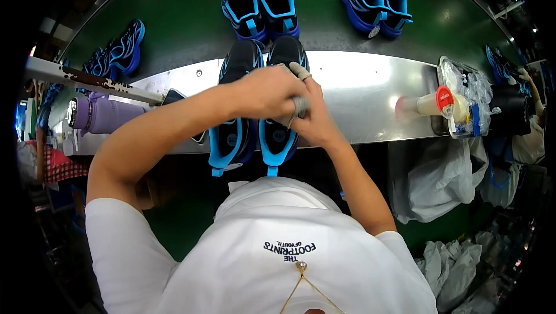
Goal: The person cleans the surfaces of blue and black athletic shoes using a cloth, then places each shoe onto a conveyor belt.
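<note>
White shirt fabric (pixel 260 256) is filling the bottom of the frame, with a thin gold chain (pixel 301 282) hanging over it. Both bare forearms are rising from there toward the centre. The left hand (pixel 266 91) is lying curled over the right hand (pixel 307 120), and the two are touching just above a pair of black and blue shoes (pixel 258 105). The right hand's fingers are pressing together around a small grey piece (pixel 300 105), with one taped fingertip (pixel 299 70) poking up beside the left knuckles. The left hand's fingers are bent inward, though I cannot tell what they are gripping underneath.

That pair is sitting side by side at centre frame, toes pointing up, resting across a shiny metal ledge (pixel 359 94) that is running left to right. Beyond it, a green belt (pixel 185 18) is carrying a second pair (pixel 260 4) at top centre, a third pair (pixel 373 1) at upper right and more shoes (pixel 119 50) at upper left. At the right, a pale bottle with a red cap (pixel 431 104) is lying beside a clear tray (pixel 463 97). A purple flask (pixel 101 116) is lying at left, and grey bags (pixel 434 178) are hanging at lower right.
</note>
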The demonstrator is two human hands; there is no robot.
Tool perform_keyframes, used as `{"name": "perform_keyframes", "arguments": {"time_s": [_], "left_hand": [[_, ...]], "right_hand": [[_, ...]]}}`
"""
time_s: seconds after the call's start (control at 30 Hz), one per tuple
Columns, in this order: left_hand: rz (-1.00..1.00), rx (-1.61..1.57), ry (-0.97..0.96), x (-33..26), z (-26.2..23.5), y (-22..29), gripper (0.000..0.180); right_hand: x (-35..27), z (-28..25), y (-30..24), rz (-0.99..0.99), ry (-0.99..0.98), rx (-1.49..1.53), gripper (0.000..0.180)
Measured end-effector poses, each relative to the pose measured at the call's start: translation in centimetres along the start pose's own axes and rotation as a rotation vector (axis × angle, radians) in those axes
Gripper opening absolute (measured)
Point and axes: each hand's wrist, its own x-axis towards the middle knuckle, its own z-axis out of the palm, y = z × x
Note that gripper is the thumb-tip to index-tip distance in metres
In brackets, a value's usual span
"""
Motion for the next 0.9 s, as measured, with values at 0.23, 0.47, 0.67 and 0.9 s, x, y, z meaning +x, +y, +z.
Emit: {"name": "perform_keyframes", "arguments": {"time_s": [0.23,0.47,0.67,0.9], "left_hand": [[-0.126,0.248,0.135,-3.5,0.3,-0.5,0.027],[0.022,0.342,-0.097,-1.4,-0.4,-1.9,0.035],[0.099,0.413,-0.134,-1.0,-0.6,-2.3,0.041],[0.054,0.519,-0.357,1.2,-1.4,-0.5,0.057]], "right_hand": [[0.3,-0.5,0.3,0.08,-0.05,0.02,0.099],[-0.3,-0.6,0.0,0.109,-0.135,-0.035,0.107],[-0.3,-0.4,-0.7,0.112,-0.127,-0.069,0.102],[-1.0,0.5,0.3,0.022,-0.018,-0.108,0.087]]}}
